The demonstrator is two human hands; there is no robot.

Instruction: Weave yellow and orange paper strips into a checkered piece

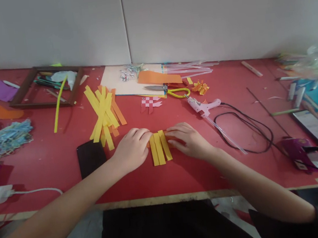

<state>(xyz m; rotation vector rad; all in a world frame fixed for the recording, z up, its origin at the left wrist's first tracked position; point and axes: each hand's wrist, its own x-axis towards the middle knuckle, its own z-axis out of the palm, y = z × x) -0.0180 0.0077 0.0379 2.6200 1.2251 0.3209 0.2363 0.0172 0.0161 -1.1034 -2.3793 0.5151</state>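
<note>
Three yellow paper strips (160, 148) lie side by side on the red table (182, 177), crossed near their top by an orange strip that shows between my hands. My left hand (132, 149) rests curled on the left end of that weave, fingertips pinching at the strips' top. My right hand (188, 140) presses on the right side, its fingers bent over the orange strip. A loose pile of yellow and orange strips (104, 113) lies just behind my left hand.
A black phone (90, 158) lies by my left wrist. A pink glue gun (203, 106) with a black cord (248, 132), yellow-handled scissors (170, 90), a small pink woven piece (149, 103), a wooden frame (44, 87) and paper scraps surround the work spot.
</note>
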